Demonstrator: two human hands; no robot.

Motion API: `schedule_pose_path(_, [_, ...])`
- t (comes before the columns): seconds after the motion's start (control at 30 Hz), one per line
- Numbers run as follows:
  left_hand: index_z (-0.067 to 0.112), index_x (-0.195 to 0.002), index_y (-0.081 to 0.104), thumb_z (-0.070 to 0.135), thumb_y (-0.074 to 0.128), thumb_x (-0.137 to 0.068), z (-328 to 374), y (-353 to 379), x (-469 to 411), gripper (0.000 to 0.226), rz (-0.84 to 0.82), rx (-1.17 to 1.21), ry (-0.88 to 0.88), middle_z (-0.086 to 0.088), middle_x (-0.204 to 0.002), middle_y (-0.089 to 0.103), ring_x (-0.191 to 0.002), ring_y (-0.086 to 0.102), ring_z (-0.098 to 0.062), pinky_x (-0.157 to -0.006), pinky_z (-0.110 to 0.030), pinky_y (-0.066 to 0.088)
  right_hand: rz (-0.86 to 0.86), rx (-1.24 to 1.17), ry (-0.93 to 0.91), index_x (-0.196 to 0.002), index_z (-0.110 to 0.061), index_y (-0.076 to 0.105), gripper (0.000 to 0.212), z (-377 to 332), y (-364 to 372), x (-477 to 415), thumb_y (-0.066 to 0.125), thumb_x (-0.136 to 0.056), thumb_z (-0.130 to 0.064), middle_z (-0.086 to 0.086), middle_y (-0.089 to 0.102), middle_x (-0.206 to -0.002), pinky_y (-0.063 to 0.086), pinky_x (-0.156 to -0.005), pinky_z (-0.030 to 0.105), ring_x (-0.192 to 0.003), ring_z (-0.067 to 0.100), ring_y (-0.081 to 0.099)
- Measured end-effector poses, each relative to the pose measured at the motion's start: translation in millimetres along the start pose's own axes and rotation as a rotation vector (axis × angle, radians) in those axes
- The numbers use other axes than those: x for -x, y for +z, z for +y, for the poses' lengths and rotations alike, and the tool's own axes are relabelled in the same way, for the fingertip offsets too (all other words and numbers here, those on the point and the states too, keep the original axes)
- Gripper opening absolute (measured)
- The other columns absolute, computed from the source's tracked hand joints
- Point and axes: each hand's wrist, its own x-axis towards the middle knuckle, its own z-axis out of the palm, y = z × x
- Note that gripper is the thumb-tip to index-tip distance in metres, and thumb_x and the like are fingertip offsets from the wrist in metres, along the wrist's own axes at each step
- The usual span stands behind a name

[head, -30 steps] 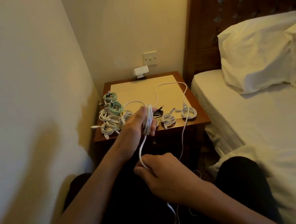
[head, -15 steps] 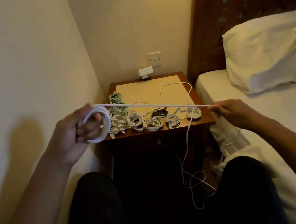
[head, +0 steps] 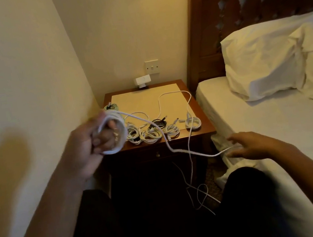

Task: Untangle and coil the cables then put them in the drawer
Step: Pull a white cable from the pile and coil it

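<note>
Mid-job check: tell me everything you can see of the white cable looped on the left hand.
The white cable is thin, smooth, plastic-looking. Several loops are wound round the curled fingers of the left hand, held before the left front corner of the nightstand. One slack strand leaves the coil's top, sags rightward across the nightstand's front and reaches the right hand; blur hides whether it is pinched there.

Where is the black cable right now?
In the head view, the black cable lies coiled on the nightstand, near its front edge, among white coils, right of the left hand.
</note>
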Motion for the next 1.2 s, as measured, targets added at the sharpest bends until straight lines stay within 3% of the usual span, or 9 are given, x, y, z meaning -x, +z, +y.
schedule_pose_path(0.17, [0.008, -0.078, 0.06, 0.037, 0.049, -0.102, -28.6, 46.8, 1.8, 0.04, -0.199, -0.071, -0.154, 0.005, -0.05, 0.024, -0.041, 0.02, -0.007, -0.046, -0.023, 0.013, 0.082, -0.431, -0.441, -0.158, -0.033, 0.031, 0.079, -134.0, -1.6, 25.7, 0.068, -0.092, -0.055, -0.011, 0.043, -0.158, 0.04, -0.113, 0.03, -0.14, 0.002, 0.042])
schedule_pose_path(0.27, [0.007, -0.084, 0.063, 0.039, 0.044, -0.106, -32.0, 53.7, -4.2, 0.043, -0.165, 0.039, -0.112, 0.001, -0.056, 0.029, -0.045, 0.03, -0.01, -0.047, -0.021, 0.026, 0.185, -0.631, -0.496, -0.127, -0.024, 0.057, 0.02, -179.9, 41.0, 25.4, 0.049, -0.109, -0.027, -0.008, 0.071, -0.097, 0.049, -0.075, 0.024, -0.082, -0.003, 0.064])
schedule_pose_path(0.37, [0.006, -0.093, 0.072, 0.04, 0.039, -0.107, -24.0, 42.2, -16.2, 0.049, -0.079, 0.194, -0.011, -0.001, -0.064, 0.041, -0.055, 0.042, -0.01, -0.058, -0.021, 0.039, 0.168, -0.627, -0.36, -0.117, -0.026, 0.055, 0.018, -194.2, 92.3, 27.9, 0.039, -0.111, -0.026, 0.003, 0.06, -0.072, 0.044, -0.055, 0.04, -0.053, 0.011, 0.049])
schedule_pose_path(0.53, [0.006, -0.123, 0.059, 0.057, 0.038, -0.103, -68.2, 14.2, -19.5, 0.059, 0.005, -0.403, 0.015, 0.001, -0.073, 0.054, -0.067, 0.052, -0.013, -0.074, -0.032, 0.044, -0.084, -0.325, -0.469, -0.119, -0.024, 0.057, 0.016, -222.4, 90.8, 72.5, 0.048, -0.108, -0.032, 0.0, 0.066, -0.097, 0.05, -0.064, 0.033, -0.07, 0.011, 0.058])
schedule_pose_path(0.67, [0.028, -0.108, 0.072, 0.089, 0.039, -0.084, -121.9, -3.3, 16.6, 0.074, -0.176, -0.562, -0.251, -0.002, -0.082, 0.067, -0.079, 0.061, -0.022, -0.082, -0.038, 0.048, 0.132, -0.286, -0.548, -0.09, -0.026, 0.062, 0.023, -220.3, 39.0, 77.1, 0.051, -0.106, -0.038, -0.007, 0.062, -0.076, 0.045, -0.06, 0.028, -0.064, 0.007, 0.056])
schedule_pose_path(0.77, [0.026, -0.11, 0.072, 0.068, 0.019, -0.102, -127.8, 9.0, 52.5, 0.068, -0.29, -0.477, -0.277, -0.013, -0.078, 0.053, -0.07, 0.049, -0.022, -0.074, -0.036, 0.042, 0.274, -0.392, -0.499, -0.091, -0.024, 0.074, 0.018, -186.0, 9.8, 47.1, 0.064, -0.1, -0.036, -0.01, 0.064, -0.072, 0.037, -0.056, 0.014, -0.065, 0.001, 0.057])
schedule_pose_path(0.9, [0.009, -0.12, 0.068, 0.054, 0.023, -0.103, -91.1, 21.1, 67.2, 0.066, -0.297, -0.311, -0.176, -0.012, -0.075, 0.04, -0.066, 0.038, -0.021, -0.068, -0.033, 0.036, 0.277, -0.555, -0.427, -0.089, -0.037, 0.073, 0.019, -149.3, 40.0, 18.2, 0.059, -0.102, -0.036, -0.005, 0.067, -0.076, 0.043, -0.065, 0.028, -0.067, 0.001, 0.056])
schedule_pose_path(1.07, [-0.001, -0.114, 0.066, 0.039, 0.022, -0.11, -56.3, 44.4, 43.4, 0.06, -0.188, 0.031, -0.044, -0.005, -0.067, 0.043, -0.062, 0.039, -0.017, -0.061, -0.027, 0.038, 0.168, -0.669, -0.351, -0.103, -0.033, 0.068, 0.03, -178.6, 107.0, 48.8, 0.041, -0.108, -0.043, -0.008, 0.056, -0.07, 0.041, -0.058, 0.02, -0.058, 0.001, 0.052])
schedule_pose_path(1.2, [-0.002, -0.129, 0.056, 0.051, 0.024, -0.108, -76.2, 47.9, 12.2, 0.065, -0.116, -0.024, -0.063, -0.005, -0.076, 0.049, -0.07, 0.045, -0.017, -0.069, -0.028, 0.041, -0.043, -0.442, -0.465, -0.122, -0.029, 0.058, 0.022, -220.2, 97.0, 85.1, 0.043, -0.109, -0.038, -0.01, 0.059, -0.081, 0.045, -0.059, 0.02, -0.063, 0.002, 0.056])
